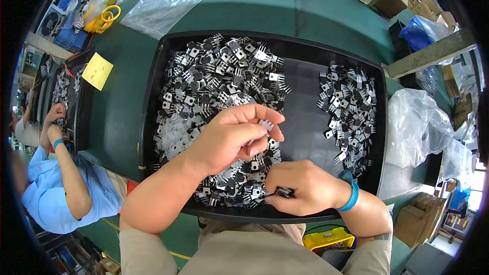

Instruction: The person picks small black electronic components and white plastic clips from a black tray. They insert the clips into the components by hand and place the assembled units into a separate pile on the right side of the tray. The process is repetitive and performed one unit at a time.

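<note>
My left hand (pixel 224 135) is over the left part of a black tray (pixel 305 107), thumb and fingers closed on a small white plastic piece (pixel 266 124). Nearer the front wall, my right hand (pixel 305 186) is closed around black transistors (pixel 284 192) whose ends stick out of the fist; how many is hidden. A big heap of black three-legged transistors (pixel 224 71) fills the tray's left side. Small translucent white pieces (pixel 175 135) lie piled beside my left forearm. Along the right wall is a smaller transistor heap (pixel 349 107).
Clear plastic bags lie behind (pixel 175 0) and right of the tray (pixel 417 127). A yellow card (pixel 97 71) rests on the green table (pixel 119 102). To the left, a co-worker in a blue shirt (pixel 66 188) handles parts at another tray. A yellow bin (pixel 328 238) sits below the front edge.
</note>
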Demonstrator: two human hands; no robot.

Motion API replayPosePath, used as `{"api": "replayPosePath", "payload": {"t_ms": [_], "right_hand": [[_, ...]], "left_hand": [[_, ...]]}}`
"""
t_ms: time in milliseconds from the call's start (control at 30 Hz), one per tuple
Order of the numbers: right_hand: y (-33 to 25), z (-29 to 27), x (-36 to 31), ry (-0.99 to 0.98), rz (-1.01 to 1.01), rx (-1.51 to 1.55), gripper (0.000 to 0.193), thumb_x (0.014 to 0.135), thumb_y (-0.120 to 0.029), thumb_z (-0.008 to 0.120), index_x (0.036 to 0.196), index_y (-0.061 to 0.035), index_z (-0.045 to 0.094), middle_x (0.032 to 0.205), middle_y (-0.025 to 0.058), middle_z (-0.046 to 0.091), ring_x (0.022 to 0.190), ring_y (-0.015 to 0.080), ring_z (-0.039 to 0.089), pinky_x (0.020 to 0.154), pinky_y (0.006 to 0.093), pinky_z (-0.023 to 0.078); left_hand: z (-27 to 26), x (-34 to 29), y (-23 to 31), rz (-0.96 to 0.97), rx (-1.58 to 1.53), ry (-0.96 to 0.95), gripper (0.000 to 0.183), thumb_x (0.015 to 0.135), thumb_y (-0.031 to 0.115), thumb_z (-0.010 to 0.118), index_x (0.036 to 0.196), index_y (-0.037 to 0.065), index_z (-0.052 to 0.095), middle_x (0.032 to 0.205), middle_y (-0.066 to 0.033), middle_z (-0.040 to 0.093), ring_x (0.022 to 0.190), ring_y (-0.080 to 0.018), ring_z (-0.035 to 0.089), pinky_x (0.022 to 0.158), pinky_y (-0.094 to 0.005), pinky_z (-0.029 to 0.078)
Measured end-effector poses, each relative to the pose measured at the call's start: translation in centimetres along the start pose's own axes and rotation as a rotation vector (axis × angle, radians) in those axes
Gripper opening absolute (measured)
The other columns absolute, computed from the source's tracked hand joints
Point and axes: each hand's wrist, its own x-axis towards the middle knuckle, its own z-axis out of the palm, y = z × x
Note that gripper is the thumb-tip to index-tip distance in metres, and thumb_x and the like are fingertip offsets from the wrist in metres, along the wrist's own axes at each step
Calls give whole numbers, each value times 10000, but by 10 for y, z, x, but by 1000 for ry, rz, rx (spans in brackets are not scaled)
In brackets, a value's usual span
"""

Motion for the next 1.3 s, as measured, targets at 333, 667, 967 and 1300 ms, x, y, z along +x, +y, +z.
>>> {"api": "replayPosePath", "payload": {"t_ms": [333, 667, 967, 1300], "right_hand": [[-6, -12, 0, 738, 47, 9, 130, 770, 1, 681, 831, -21, 568, 787, 59, 605, 685, 117, 561, 624, 252, 453], [-3, -9, 1, 778, 59, -31, 114, 785, 5, 670, 834, -13, 569, 794, 65, 610, 693, 108, 560, 631, 248, 458], [0, -5, 2, 788, 84, -86, 118, 767, 14, 682, 818, -15, 579, 778, 78, 626, 675, 137, 592, 617, 256, 472], [-3, -13, 4, 599, 257, -206, 98, 764, -20, 682, 811, -19, 596, 725, 106, 587, 607, 195, 588, 549, 291, 446]], "left_hand": [[7, -2, -5, 45, 261, -12, 149, 926, 7, 556, 1050, -34, 628, 867, -83, 664, 595, -54, 475, 513, -193, 377], [12, -3, -7, 29, 303, -36, 159, 927, 41, 572, 1053, -26, 641, 867, -50, 672, 617, -35, 473, 546, -190, 393], [13, -5, -6, 20, 329, -20, 164, 927, 44, 576, 1057, -31, 643, 864, -50, 678, 629, -36, 486, 562, -192, 407], [14, -4, -5, 91, 779, 24, 181, 912, 53, 604, 1052, -51, 654, 871, -62, 697, 744, -74, 594, 671, -237, 488]]}}
